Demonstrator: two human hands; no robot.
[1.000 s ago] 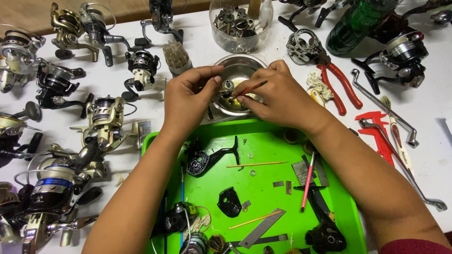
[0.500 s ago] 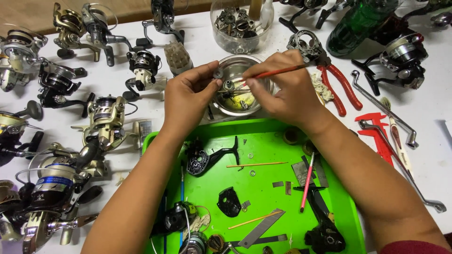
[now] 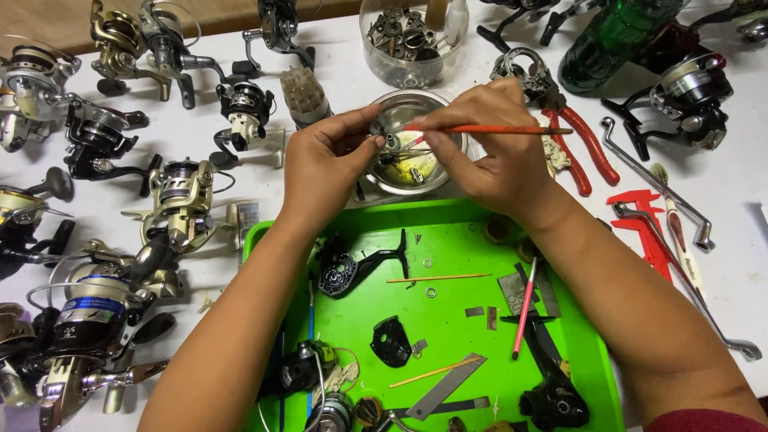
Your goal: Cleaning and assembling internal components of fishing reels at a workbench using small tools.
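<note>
- Nearest to us, below both hands, lies the green tray (image 3: 448,224), strewn with a black reel side plate (image 3: 391,342), thin wooden sticks (image 3: 438,278), a red-handled brush (image 3: 524,308) and flat metal blades (image 3: 445,387).
- Our left hand (image 3: 324,164) pinches a small metal reel part (image 3: 391,142) between thumb and fingertips, held over the near rim of the steel bowl (image 3: 400,106).
- Our right hand (image 3: 492,148) is closed around a thin red paintbrush (image 3: 488,129), fingers pressed together on its handle; the brush lies almost level, its tip end meeting the small part just beside the left thumb.
- The bowl sits directly under the two grips and holds yellowish liquid with more small pieces.
- Right of the right hand lie red-handled pliers (image 3: 588,148), a red caliper (image 3: 644,232) and a bent metal crank (image 3: 652,180).
- Left of the left hand, fishing reels (image 3: 180,200) crowd the white table (image 3: 720,184).
- Beyond the bowl stands a clear plastic jar (image 3: 412,40) of parts, with a green bottle (image 3: 612,40) further right.
</note>
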